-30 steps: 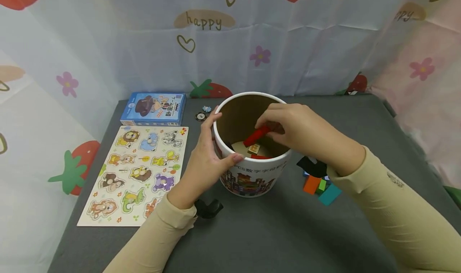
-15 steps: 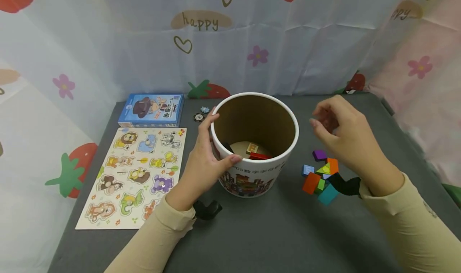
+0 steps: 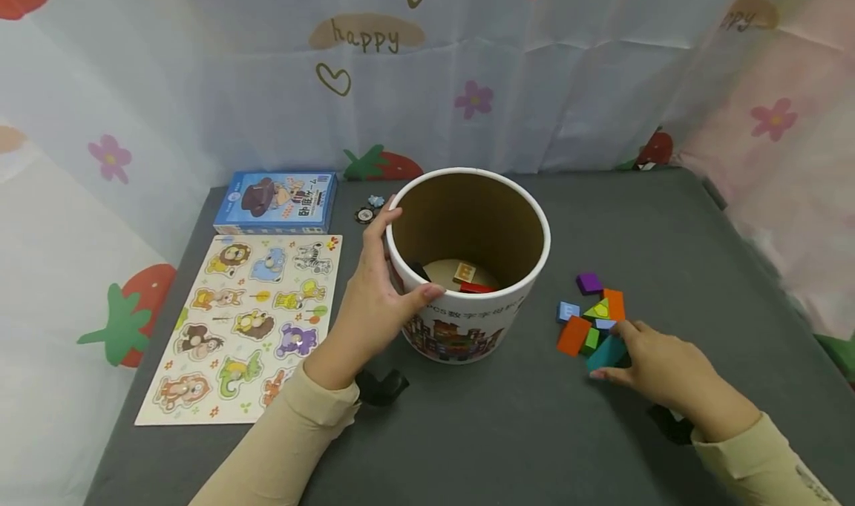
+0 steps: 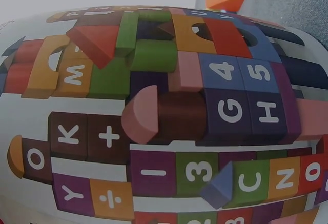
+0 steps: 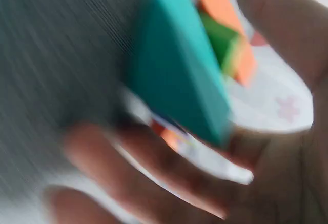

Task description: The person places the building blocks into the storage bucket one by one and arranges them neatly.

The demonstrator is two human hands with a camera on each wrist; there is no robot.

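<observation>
A white bucket [image 3: 461, 328] with toy-block pictures on its side stands upright on the grey table, its top uncovered. My left hand [image 3: 375, 298] grips the bucket's left rim, thumb at the front; its printed wall [image 4: 179, 111] fills the left wrist view. Inside lie a red block [image 3: 476, 288] and a pale lettered block [image 3: 464, 272]. To the right of the bucket, my right hand [image 3: 668, 369] pinches a teal block [image 3: 604, 352] between thumb and fingers, at the near end of a small pile. In the right wrist view the teal block [image 5: 177, 65] looks blurred and tilted.
Beside the teal block lie orange [image 3: 574, 335], green [image 3: 591, 340], blue [image 3: 568, 311] and purple [image 3: 589, 283] blocks. An animal puzzle board [image 3: 240, 328] and a blue card box [image 3: 275, 203] lie on the left. A black round token [image 3: 364, 215] sits behind the bucket's left side.
My right hand lowered a red block into the bucket, came out without it, and moved right and down to the teal block. My left hand kept its grip on the bucket.
</observation>
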